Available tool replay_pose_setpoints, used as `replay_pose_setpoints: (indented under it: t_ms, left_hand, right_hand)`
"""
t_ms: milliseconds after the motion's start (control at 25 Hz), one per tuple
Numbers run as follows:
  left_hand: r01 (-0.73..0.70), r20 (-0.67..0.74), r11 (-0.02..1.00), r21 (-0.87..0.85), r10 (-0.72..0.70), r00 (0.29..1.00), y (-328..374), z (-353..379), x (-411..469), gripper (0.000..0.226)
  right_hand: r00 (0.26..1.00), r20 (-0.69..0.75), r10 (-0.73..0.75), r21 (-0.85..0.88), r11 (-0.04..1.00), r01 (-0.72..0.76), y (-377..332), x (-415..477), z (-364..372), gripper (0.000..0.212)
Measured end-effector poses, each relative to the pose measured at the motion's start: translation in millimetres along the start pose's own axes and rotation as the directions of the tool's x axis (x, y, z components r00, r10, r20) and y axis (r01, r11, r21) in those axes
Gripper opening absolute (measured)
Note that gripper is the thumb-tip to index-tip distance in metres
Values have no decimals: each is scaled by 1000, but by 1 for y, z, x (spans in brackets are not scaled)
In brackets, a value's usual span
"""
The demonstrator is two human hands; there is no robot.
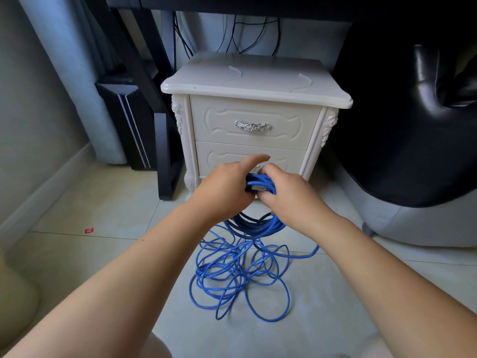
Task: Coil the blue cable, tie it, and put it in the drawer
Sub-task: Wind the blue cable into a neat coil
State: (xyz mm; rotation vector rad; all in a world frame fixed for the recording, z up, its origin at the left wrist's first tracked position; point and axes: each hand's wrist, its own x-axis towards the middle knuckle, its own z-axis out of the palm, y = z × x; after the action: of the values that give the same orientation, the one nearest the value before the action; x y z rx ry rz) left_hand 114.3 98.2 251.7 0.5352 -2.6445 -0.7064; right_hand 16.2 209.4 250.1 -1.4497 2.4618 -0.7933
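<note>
Left hand and right hand meet low down in front of a white cabinet, with the blue cable held between them. The cabinet has two drawers, and both are closed. The top drawer has a shiny handle. The hands and the cable cover the middle of the bottom drawer, so they are in the way of its front. A big black chair is close on the right of the cabinet. A black desk leg and a black box stand on its left. Thin black wires hang behind it. A small red scrap lies on the floor, well apart from everything else. The neat part of the cable is a bunch of loops. It hangs down from the hands, so its long way goes up and down. The rest is a loose, messy pile on the floor under the arms, nearer to the person. One strand runs off to the right and goes under the right arm. The left hand grips the top of the bunch from the left, and one finger sticks out straight toward the drawer. The right hand is curled over the bunch from the right, with its fingers tucked in. Something small and pale shows between the hands, but I cannot tell what it is.
</note>
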Motion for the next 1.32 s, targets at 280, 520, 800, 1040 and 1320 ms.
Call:
replay_pose_setpoints:
  t_ms: [280, 520, 800, 1040, 1320]
  left_hand:
    - [245, -52, 921, -302, -273, 961, 3, 7, 3, 28]
    - [349, -120, 757, -552, -487, 865, -8, 5, 9, 19]
    - [396, 111, 456, -797, -534, 838, 3, 11, 6, 20]
    - [404, 239, 610, -682, -336, 911, -5, -3, -3, 31]
    - [100, 118, 989, -106, -87, 989, -2, 2, -4, 55]
  right_hand:
    - [979, 3, 203, 309, 931, -194, 0, 1, -7, 29]
    - [959, 234, 158, 502, 825, -258, 4, -13, -8, 72]
    - [956, -3, 294, 663, 716, -219, 14, -1, -1, 16]
    - [973, -3, 231, 423, 882, -208, 16, 3, -9, 11]
    - [997, 53, 57, 215, 974, -67, 1, -1, 1, 17]
